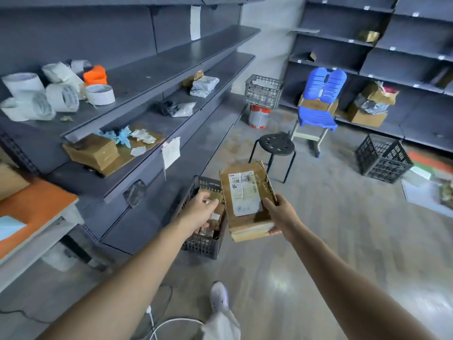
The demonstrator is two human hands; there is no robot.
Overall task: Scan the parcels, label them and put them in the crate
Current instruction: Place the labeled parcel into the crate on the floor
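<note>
**Head camera: one-handed hold over a part-filled crate**

Head view is showing the right hand (279, 214) gripping a cardboard parcel (247, 217) by its lower right corner, thumb lying on the top face and fingers curling underneath. The parcel is hanging tilted over the right rim of the grey plastic crate (203, 244) on the floor, its white shipping label (245, 192) facing up. The left hand (201, 209) is hovering above the crate with its fingers relaxed and apparently holding nothing.

Trouble is most likely coming from that corner grip. With most of the parcel's weight sitting beyond the thumb, it could pivot and slip, or strike the rim on the way down. Brown parcels (213, 228) are already lying inside the crate, so a new one may be perching high or jamming at an angle unless the left hand is steadying it.

Room is tight on the left, where the lower shelf edge (137, 192) is running just beside the crate. Bare floor is opening to the right and ahead, with the black stool (275, 143) standing well apart. Near the white shoe (219, 295), a white cable (152, 320) is lying across the floor and could be catching a foot on a step back.
</note>
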